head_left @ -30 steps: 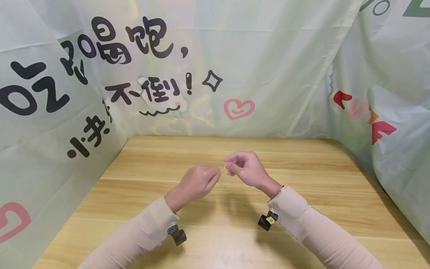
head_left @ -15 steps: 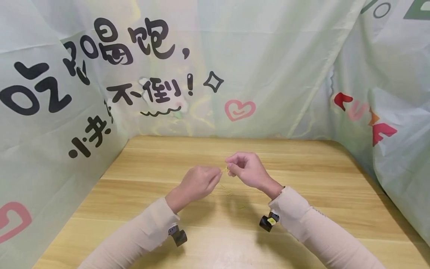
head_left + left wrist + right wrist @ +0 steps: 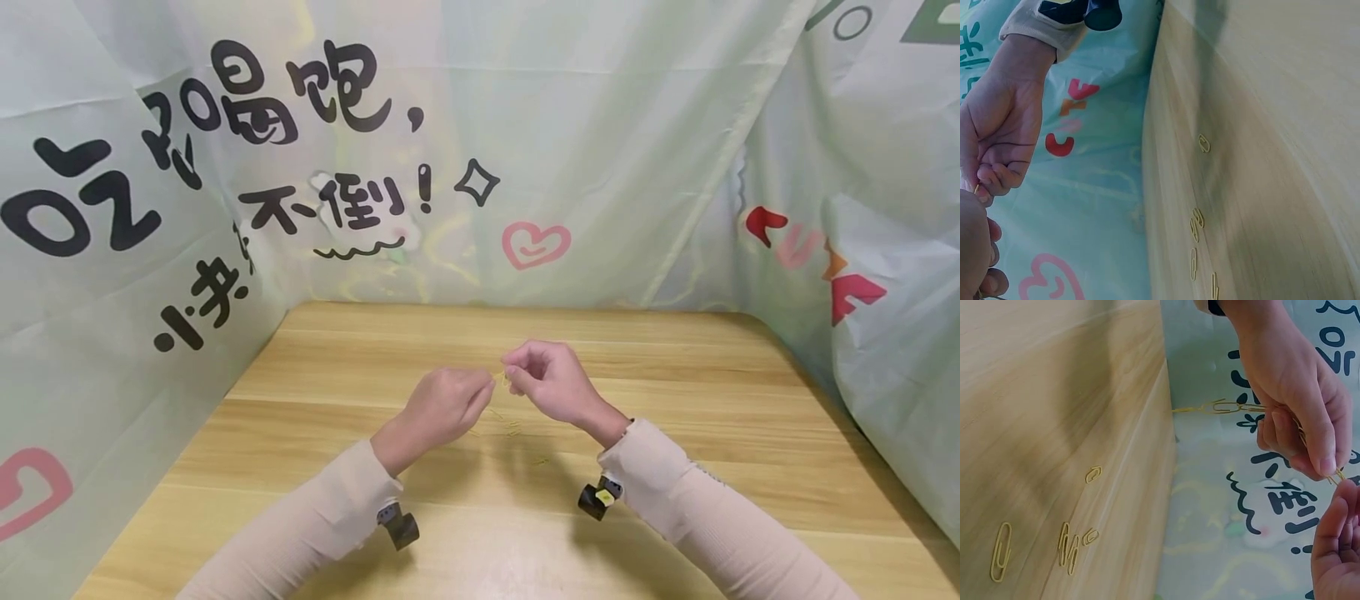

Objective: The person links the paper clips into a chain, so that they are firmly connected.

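Observation:
Above the table, my left hand (image 3: 442,404) and right hand (image 3: 551,379) meet with fingertips close together. The left hand grips a chain of linked gold paper clips (image 3: 1229,407), which trails out behind its curled fingers in the right wrist view. Between thumb and finger, my right hand pinches a gold paper clip (image 3: 505,379) right at the end of the chain. Fingers hide most of that clip, and I cannot tell whether it is hooked on. Below the hands, several loose paper clips (image 3: 1001,552) lie on the wood.
The wooden table (image 3: 360,350) has printed pale cloth (image 3: 615,150) hung along its back and sides. One loose paper clip (image 3: 540,461) lies nearer the front, apart from a small group (image 3: 513,429). Small black cameras sit at both sleeve cuffs.
Both hands stay almost in place. Only the fingertips and the paper clip between them shift slightly. The loose clips on the table have not moved.

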### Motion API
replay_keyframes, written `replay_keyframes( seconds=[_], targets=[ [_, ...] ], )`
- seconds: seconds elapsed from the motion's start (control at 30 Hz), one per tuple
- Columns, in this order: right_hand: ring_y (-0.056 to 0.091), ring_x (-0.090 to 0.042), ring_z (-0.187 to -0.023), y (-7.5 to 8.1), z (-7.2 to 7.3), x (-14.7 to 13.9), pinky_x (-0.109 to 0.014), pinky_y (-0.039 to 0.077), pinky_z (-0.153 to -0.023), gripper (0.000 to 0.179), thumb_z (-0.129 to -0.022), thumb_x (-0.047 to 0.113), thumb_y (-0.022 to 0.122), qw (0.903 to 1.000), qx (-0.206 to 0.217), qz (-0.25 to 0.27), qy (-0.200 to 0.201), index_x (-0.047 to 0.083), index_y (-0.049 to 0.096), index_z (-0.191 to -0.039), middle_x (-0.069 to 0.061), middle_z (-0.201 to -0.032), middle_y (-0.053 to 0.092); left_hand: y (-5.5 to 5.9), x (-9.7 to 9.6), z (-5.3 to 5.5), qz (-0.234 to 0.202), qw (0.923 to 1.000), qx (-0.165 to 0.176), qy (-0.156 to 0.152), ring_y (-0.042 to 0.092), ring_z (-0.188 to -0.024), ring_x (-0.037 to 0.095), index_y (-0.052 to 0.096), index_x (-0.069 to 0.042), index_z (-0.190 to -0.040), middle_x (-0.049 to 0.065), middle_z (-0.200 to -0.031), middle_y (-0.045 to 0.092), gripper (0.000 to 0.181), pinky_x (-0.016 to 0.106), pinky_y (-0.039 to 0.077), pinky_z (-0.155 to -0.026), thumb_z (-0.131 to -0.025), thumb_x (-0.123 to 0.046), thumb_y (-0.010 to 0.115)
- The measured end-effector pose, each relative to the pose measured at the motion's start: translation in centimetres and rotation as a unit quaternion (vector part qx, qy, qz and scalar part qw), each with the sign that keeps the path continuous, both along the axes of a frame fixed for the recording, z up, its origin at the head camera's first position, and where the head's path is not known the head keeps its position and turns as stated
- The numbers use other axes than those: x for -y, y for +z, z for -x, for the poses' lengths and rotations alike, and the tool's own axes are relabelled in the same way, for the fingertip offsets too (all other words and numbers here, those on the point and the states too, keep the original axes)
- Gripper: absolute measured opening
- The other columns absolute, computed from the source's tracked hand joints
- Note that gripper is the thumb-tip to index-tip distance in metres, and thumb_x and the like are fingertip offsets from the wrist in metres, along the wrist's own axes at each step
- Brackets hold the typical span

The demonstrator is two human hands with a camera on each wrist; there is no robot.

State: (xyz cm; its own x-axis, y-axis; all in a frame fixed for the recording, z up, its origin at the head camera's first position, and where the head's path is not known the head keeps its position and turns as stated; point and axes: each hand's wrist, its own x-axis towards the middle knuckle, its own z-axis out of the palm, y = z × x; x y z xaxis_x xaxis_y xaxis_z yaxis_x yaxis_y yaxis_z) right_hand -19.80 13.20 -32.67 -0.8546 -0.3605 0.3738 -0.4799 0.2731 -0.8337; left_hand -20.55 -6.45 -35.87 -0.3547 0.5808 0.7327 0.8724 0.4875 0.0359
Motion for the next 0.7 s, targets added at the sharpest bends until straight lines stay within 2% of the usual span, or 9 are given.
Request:
replay_keyframes(
  seconds=[0.1,0.2,0.3,0.43,0.53,0.7],
  targets=[
    [0.063,-0.028,-0.064,-0.15,-0.02,0.01,-0.029,0.052,-0.055,0.008,-0.089,-0.005,0.061,0.9999,-0.002,-0.002,0.012,-0.005,0.067,-0.095,-0.008,-0.075,0.065,-0.08,-0.11,0.05,-0.004,1.0,0.001,-0.001,0.02,-0.047,-0.001,0.041,-0.015,-0.063,-0.01,-0.052,0.031,0.031,0.012,0.017,-0.042,-0.091,-0.004,0.047],
    [0.061,-0.02,-0.064,-0.25,-0.08,-0.06,-0.03,0.053,-0.057,0.01,-0.09,-0.006,0.059,0.9994,0.001,-0.001,0.035,-0.007,0.065,-0.098,-0.007,-0.076,0.062,-0.04,-0.2,0.08,-0.009,0.9999,0.006,-0.003,0.019,-0.047,-0.001,0.039,-0.015,-0.062,-0.01,-0.052,0.03,0.033,0.011,0.017,-0.041,-0.092,-0.005,0.047],
    [0.054,-0.013,-0.062,-0.26,-0.04,-0.19,-0.026,0.048,-0.056,0.012,-0.091,-0.006,0.056,0.9986,-0.002,0.003,0.052,-0.007,0.06,-0.102,-0.007,-0.078,0.057,0.03,-0.26,0.14,-0.011,0.9999,0.009,-0.002,0.019,-0.047,-0.001,0.039,-0.015,-0.061,-0.009,-0.052,0.03,0.034,0.011,0.017,-0.041,-0.093,-0.005,0.047],
    [0.048,-0.013,-0.063,-0.21,0.08,-0.4,-0.023,0.042,-0.055,0.014,-0.093,-0.006,0.054,0.998,-0.008,-0.002,0.063,-0.007,0.056,-0.106,-0.007,-0.082,0.053,0.03,-0.25,0.04,-0.006,0.9998,0.018,0.004,0.019,-0.048,0.0,0.038,-0.015,-0.062,-0.009,-0.053,0.029,0.034,0.012,0.018,-0.042,-0.094,-0.005,0.047],
    [0.049,-0.014,-0.066,-0.14,0.15,-0.56,-0.024,0.044,-0.057,0.015,-0.094,-0.005,0.053,0.9979,-0.002,-0.014,0.063,-0.006,0.055,-0.109,-0.007,-0.084,0.054,-0.18,-0.12,-0.12,-0.002,0.9993,0.035,0.01,0.019,-0.048,-0.001,0.038,-0.016,-0.062,-0.01,-0.054,0.029,0.034,0.013,0.019,-0.042,-0.093,-0.005,0.048],
    [0.051,-0.016,-0.066,0.27,0.33,-0.82,-0.025,0.044,-0.058,0.015,-0.095,-0.002,0.056,0.9993,-0.013,-0.013,0.034,-0.004,0.055,-0.11,-0.007,-0.082,0.056,-0.34,-0.08,-0.29,0.009,0.9977,0.065,0.017,0.022,-0.048,0.0,0.04,-0.015,-0.063,-0.009,-0.054,0.031,0.034,0.014,0.021,-0.042,-0.094,-0.008,0.051]
  ],
)
